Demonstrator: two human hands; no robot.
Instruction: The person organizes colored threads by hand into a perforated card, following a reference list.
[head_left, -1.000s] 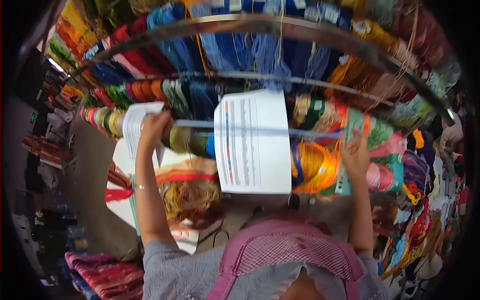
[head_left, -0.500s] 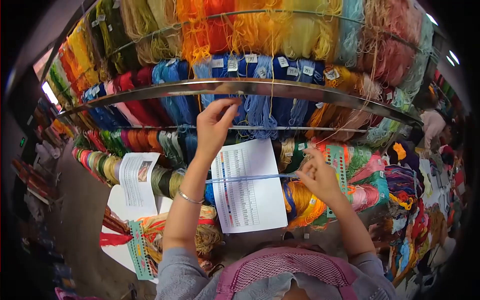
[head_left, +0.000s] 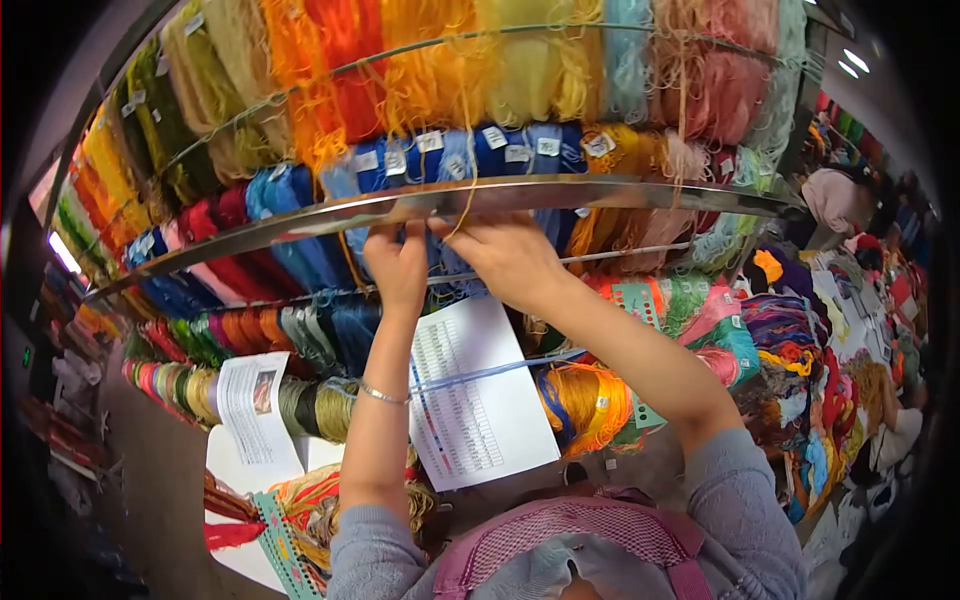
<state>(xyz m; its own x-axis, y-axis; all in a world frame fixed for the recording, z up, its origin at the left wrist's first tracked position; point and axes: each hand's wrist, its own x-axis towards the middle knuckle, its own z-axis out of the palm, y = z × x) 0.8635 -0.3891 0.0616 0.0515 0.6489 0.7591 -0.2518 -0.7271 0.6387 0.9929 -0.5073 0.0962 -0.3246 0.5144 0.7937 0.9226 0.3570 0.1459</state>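
My left hand [head_left: 398, 270], with a bracelet at the wrist, reaches up to the blue thread hanks [head_left: 550, 228] just under the metal bar [head_left: 330, 220]. My right hand [head_left: 505, 262] is close beside it, its fingers pointing left and up to the same hanks. The bar hides the fingertips of both hands, so their grip cannot be made out. Below them a printed sheet [head_left: 465, 430] with rows and a coloured column leans on the lower hanks. A light blue strand of thread [head_left: 480, 376] stretches across this sheet.
Orange, red and yellow hanks [head_left: 430, 80] hang in the upper row. A second printed sheet [head_left: 258, 415] and a green punched card [head_left: 280, 550] lie at lower left. Piled coloured threads [head_left: 790, 350] and a person in a pale top [head_left: 835, 200] are at the right.
My right hand has moved up and left from beside the sheet to the blue hanks. My left hand has shifted slightly lower, under the bar. The camera view has turned a little.
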